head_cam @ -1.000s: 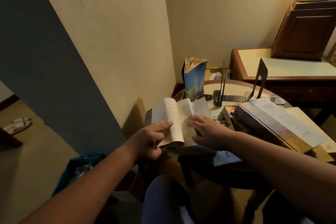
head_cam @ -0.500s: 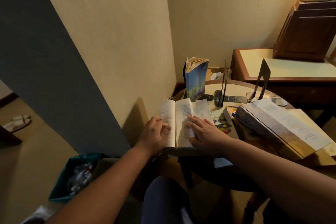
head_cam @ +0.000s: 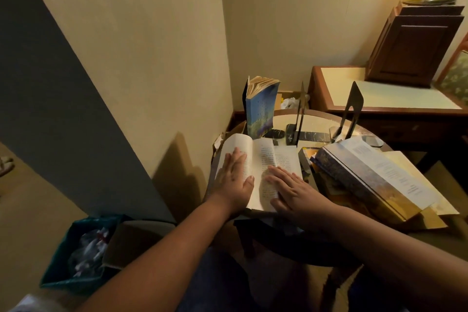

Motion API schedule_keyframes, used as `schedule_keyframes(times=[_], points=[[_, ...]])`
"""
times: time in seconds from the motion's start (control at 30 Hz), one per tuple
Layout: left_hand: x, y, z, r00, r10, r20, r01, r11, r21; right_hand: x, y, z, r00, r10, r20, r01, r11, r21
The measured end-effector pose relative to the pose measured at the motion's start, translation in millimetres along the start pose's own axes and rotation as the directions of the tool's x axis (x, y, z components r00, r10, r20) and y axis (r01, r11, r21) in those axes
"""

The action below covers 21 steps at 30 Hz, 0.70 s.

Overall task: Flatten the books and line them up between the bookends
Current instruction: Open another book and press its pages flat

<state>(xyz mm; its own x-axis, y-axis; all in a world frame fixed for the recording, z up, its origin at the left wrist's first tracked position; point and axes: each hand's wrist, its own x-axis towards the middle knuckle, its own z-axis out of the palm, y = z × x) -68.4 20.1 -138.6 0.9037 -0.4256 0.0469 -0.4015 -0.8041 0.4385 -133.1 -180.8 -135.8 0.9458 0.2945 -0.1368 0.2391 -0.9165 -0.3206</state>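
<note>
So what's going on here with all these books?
A person is pressing an open book flat on a small round table, with the left hand on one page and the right hand on the other. A blue book stands upright beside one bookend. No book stands between it and the other bookend yet. More piled books lie nearby.

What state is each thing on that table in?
open book, lying open, pages pressed down
left hand, flat on left page
right hand, flat on right page
blue book, standing upright, pages fanned
left bookend, upright
right bookend, upright, no books between them
large book, tilted atop a pile
</note>
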Motion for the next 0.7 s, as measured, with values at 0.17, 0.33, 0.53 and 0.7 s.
schedule_keyframes(times=[0.17, 0.33, 0.53, 0.7], points=[[0.3, 12.5, 8.1, 0.997, 0.067, 0.034, -0.071, 0.988, 0.14, -13.0, 4.5, -2.8, 0.998, 0.054, -0.01, -0.053, 0.994, 0.092], [-7.2, 8.0, 13.9, 0.997, -0.022, 0.071, 0.012, 0.99, 0.143, 7.7, -16.8, -24.8, 0.981, 0.188, 0.054, -0.195, 0.96, 0.201], [-26.1, -4.2, 20.6, 0.993, -0.115, 0.029, 0.112, 0.991, 0.079, 29.2, -34.1, -15.6, 0.978, 0.19, 0.089, -0.188, 0.982, -0.029], [-24.2, -24.7, 14.3, 0.991, -0.081, 0.103, 0.082, 0.997, -0.005, 24.3, -33.1, -7.2, 0.984, 0.164, 0.063, -0.16, 0.985, -0.072]])
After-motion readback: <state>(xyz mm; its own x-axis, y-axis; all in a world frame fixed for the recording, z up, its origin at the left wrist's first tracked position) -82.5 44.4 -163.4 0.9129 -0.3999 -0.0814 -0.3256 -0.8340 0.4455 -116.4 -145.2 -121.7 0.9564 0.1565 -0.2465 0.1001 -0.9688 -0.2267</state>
